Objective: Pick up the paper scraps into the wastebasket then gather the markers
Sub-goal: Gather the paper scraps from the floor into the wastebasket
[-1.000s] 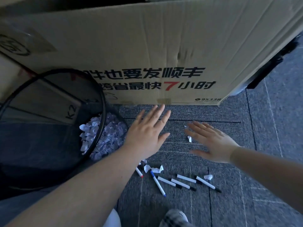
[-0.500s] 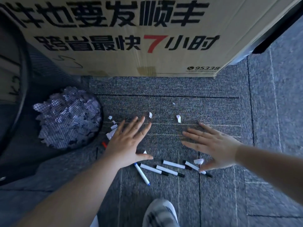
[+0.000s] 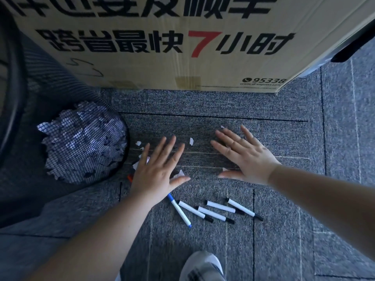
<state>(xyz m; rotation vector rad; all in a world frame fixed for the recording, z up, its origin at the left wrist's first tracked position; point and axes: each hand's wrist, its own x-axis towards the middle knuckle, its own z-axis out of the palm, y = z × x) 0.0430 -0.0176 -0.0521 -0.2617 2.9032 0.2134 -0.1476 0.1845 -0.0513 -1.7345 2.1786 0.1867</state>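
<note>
- head view: i see my left hand (image 3: 157,171) and right hand (image 3: 246,157) low over the carpet (image 3: 284,230), palms down, each grip spread flat and holding nothing.
- the wastebasket (image 3: 67,122) lies to my left beside the cardboard box (image 3: 162,63); a heap of paper shows through its mesh, so i judge most of the clearing done.
- some paper scraps (image 3: 191,141) are left on the carpet: one between my hands, a few by my left fingertips, one near each thumb.
- the markers (image 3: 215,210) lie loose in a row nearer my shoe (image 3: 203,266), a blue one beside my left wrist, a red tip showing left of that hand; gathering not yet begun.
</note>
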